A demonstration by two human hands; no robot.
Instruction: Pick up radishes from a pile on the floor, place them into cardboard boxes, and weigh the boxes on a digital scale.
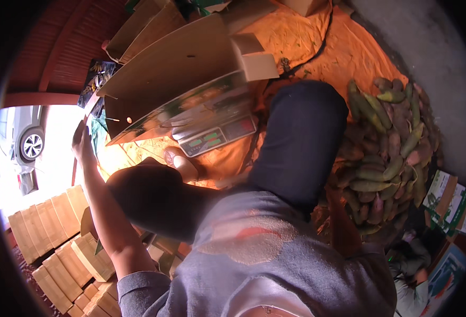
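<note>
A large open cardboard box (175,61), brown inside and printed with green outside, stands tilted over a digital scale (214,138). My left hand (81,138) is at the box's left side, its fingers closed at the edge of a pale flap there; glare blurs the grip. On the right, my forearm (344,224) reaches down beside my knee, and the hand itself is hidden behind my leg. Close by that arm lies a big heap of sweet potatoes (394,153), greenish and reddish-brown.
Orange sheeting (349,45) covers the ground. Stacked brown cartons (58,222) stand at lower left. Printed cardboard (452,203) lies right of the heap. Another person (410,259) is at lower right. A car (24,142) stands outside the bright opening.
</note>
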